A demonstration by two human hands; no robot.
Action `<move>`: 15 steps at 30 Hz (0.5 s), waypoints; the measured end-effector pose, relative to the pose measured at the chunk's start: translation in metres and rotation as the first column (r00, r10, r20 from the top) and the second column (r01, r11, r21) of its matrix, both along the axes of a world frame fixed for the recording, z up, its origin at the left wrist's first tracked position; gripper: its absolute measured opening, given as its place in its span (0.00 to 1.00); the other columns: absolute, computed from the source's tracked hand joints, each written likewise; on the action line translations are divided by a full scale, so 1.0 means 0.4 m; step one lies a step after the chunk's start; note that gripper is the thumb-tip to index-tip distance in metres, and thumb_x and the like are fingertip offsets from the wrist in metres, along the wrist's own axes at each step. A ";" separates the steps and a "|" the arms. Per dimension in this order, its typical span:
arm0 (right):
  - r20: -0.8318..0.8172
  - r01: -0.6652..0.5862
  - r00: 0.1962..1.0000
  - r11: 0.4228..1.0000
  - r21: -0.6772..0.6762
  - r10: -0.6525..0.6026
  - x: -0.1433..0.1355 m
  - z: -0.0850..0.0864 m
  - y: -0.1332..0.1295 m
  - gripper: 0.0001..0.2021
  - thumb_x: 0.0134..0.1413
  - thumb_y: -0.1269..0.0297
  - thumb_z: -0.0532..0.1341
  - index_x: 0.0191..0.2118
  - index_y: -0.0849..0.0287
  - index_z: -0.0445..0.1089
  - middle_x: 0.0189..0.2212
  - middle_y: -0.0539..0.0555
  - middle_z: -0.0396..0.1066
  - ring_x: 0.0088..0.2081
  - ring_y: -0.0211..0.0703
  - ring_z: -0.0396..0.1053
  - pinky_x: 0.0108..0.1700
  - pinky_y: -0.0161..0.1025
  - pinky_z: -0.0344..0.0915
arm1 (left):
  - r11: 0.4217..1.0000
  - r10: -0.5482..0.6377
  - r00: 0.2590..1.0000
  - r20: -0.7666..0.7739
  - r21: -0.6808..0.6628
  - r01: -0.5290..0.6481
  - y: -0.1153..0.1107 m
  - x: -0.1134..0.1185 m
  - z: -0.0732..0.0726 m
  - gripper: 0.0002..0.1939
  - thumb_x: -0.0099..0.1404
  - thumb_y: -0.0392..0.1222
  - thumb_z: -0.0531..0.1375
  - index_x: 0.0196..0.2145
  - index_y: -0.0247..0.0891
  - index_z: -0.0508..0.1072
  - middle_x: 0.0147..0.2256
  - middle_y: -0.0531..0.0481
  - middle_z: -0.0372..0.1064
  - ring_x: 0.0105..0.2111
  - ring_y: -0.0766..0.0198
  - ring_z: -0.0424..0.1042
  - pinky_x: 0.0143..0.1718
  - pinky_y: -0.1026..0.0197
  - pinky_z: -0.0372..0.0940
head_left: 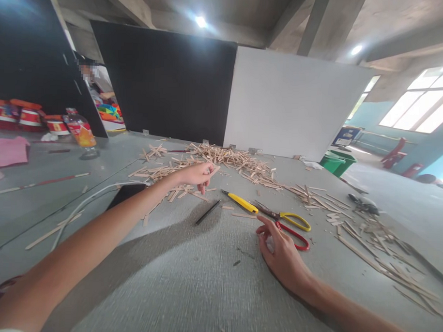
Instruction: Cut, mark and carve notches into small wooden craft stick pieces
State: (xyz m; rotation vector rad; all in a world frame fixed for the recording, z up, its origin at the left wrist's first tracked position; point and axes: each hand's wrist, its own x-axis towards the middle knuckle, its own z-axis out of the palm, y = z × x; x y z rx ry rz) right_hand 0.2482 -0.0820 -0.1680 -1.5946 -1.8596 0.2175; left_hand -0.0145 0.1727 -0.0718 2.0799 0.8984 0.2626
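Place: a craft workshop in a bare concrete hall | Signs: a grey desk [210, 282] strewn with wooden sticks [229, 159], scissors [288, 224] and a yellow cutter [240, 201] | Around: partition boards [289, 103], large windows [423, 103], raw ceiling beams [321, 19]

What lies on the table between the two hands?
In the head view, between the left hand and right hand: a black pencil, a yellow-handled cutter and one loose wooden stick.

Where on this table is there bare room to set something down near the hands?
The widest bare patch is the near table, between the left hand and right hand, this side of the black pencil. It is crowded behind at the stick pile, and right of the scissors.
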 end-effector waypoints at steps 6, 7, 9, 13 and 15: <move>0.044 0.009 0.999 1.000 0.029 -0.010 0.002 -0.005 -0.001 0.18 0.69 0.67 0.54 0.61 0.57 0.65 0.50 0.61 0.75 0.51 0.54 0.73 0.56 0.56 0.70 | 0.997 -0.073 0.997 -0.027 -0.031 0.072 -0.014 0.001 0.017 0.16 0.75 0.48 0.60 0.52 0.35 0.72 0.43 0.47 0.74 0.35 0.63 0.76 0.35 0.58 0.74; 0.052 0.015 0.998 0.999 0.040 -0.017 0.002 -0.008 0.001 0.18 0.68 0.67 0.54 0.60 0.56 0.66 0.53 0.62 0.74 0.55 0.57 0.71 0.58 0.59 0.68 | 0.995 -0.096 0.995 -0.028 -0.031 0.095 -0.019 0.002 0.022 0.15 0.75 0.48 0.61 0.52 0.34 0.73 0.41 0.47 0.74 0.34 0.63 0.76 0.35 0.58 0.74; 0.065 0.015 0.998 0.998 0.064 -0.019 0.000 -0.011 0.005 0.18 0.66 0.68 0.56 0.59 0.55 0.67 0.58 0.63 0.71 0.61 0.60 0.66 0.62 0.64 0.64 | 0.988 -0.150 0.989 -0.013 -0.025 0.150 -0.032 0.006 0.032 0.14 0.74 0.47 0.62 0.50 0.34 0.74 0.38 0.49 0.75 0.32 0.64 0.75 0.33 0.59 0.74; 0.057 -0.043 0.998 0.989 0.144 0.035 -0.004 0.041 -0.003 0.15 0.69 0.67 0.54 0.58 0.54 0.67 0.59 0.62 0.70 0.62 0.56 0.67 0.62 0.58 0.66 | 0.970 -0.242 0.968 0.068 0.035 0.240 -0.065 0.021 0.060 0.10 0.69 0.43 0.65 0.45 0.37 0.80 0.33 0.49 0.77 0.31 0.65 0.75 0.35 0.62 0.71; 0.037 -0.157 0.988 0.965 0.210 0.153 0.000 0.097 -0.032 0.11 0.72 0.63 0.53 0.55 0.52 0.67 0.52 0.59 0.74 0.54 0.53 0.73 0.56 0.53 0.72 | 0.963 -0.266 0.959 0.098 0.068 0.260 -0.081 0.027 0.074 0.09 0.67 0.41 0.66 0.43 0.39 0.83 0.33 0.48 0.79 0.32 0.65 0.75 0.35 0.62 0.70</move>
